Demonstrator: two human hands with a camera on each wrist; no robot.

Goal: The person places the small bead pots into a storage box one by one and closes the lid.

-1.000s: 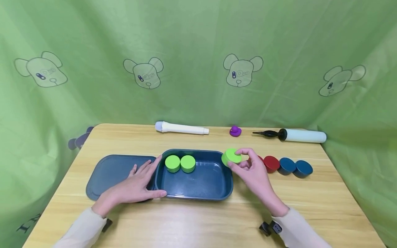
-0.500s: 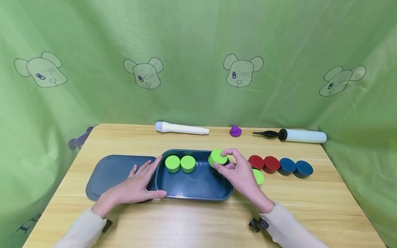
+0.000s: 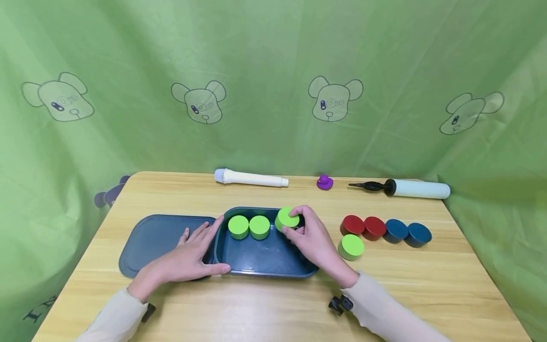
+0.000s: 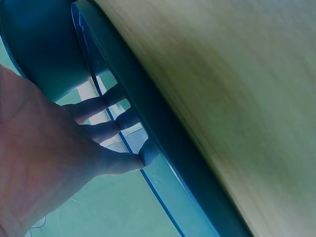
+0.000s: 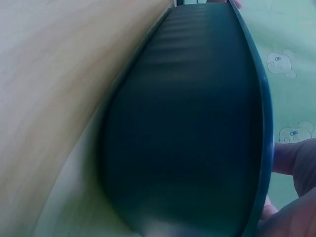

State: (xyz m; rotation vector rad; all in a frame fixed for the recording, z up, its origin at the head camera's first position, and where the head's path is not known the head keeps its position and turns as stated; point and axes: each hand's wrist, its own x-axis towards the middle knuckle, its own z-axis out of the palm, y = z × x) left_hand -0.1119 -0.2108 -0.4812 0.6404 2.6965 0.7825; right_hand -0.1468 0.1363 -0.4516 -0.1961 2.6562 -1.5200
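Note:
My right hand (image 3: 314,242) pinches a green cylinder block (image 3: 285,219) between thumb and fingers, over the back right part of a dark blue box (image 3: 265,256). Two more green cylinder blocks (image 3: 259,227) sit side by side at the back left inside it. Fingers spread, my left hand (image 3: 188,256) rests against the box's left end, thumb at the near corner. Beneath that hand lies a flat blue lid (image 3: 149,240), partly covered. The left wrist view has the left hand (image 4: 54,148) at the box rim; in the right wrist view the box's outer wall (image 5: 192,113) hides the held block.
Right of the box stand a green cylinder block (image 3: 351,247), two red cylinder blocks (image 3: 373,228) and two blue ones (image 3: 418,234). Along the table's back edge lie a white microphone (image 3: 252,178), a purple rubber duck (image 3: 325,182) and a hand pump (image 3: 419,188). A green curtain (image 3: 273,95) surrounds the table.
My right hand has carried the green block leftward from the box's right rim to over its inside, uncovering a red block and another green one. The left hand stays put.

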